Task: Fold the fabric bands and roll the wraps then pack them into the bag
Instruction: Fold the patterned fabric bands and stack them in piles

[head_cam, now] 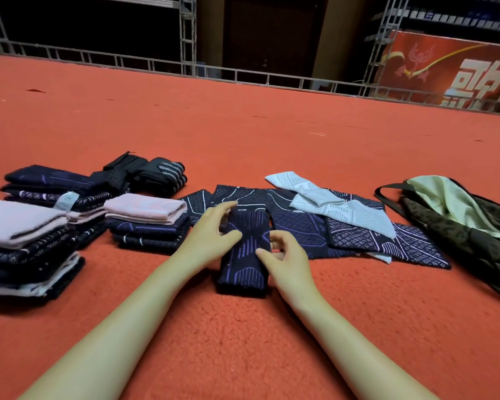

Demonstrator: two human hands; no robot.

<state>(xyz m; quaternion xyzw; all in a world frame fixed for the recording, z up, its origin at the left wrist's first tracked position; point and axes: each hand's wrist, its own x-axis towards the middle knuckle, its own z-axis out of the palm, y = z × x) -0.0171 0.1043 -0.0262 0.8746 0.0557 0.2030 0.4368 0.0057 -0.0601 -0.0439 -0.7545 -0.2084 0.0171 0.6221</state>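
Seen from left to right on the red carpet (243, 125): at far left, a tall stack of folded bands (26, 249) in pink, white and dark navy; behind it, a lower navy pile (49, 183) and black rolled wraps (156, 173) at upper left of the spread; next, a smaller stack topped with pink (146, 219). At centre, the folded navy band (244, 255) with purple lines, lying lengthwise on the carpet just ahead of both forearms. Left hand (211, 236) laid against the band's left edge, fingers nearly straight and reaching over its far end, thumb touching the top face, not clenched. Right hand (286, 256) curled at the right edge, thumb on top of the fold and fingers tucked beside it, apparently pinching the layers together. Right of centre, unfolded patterned navy bands (358, 235) spread flat and overlapping, with pale white bands (329, 203) draped across them. At far right, the dark patterned bag (459, 232), mouth open, pale lining showing, strap looped behind. Likely soft, light, stretchy knit, prone to springing open once released; best taken across both long edges near the middle, layers squeezed flat, then carried right toward the bag. Metal truss railing (185, 64) and a red banner (459, 73) along the top of the frame.
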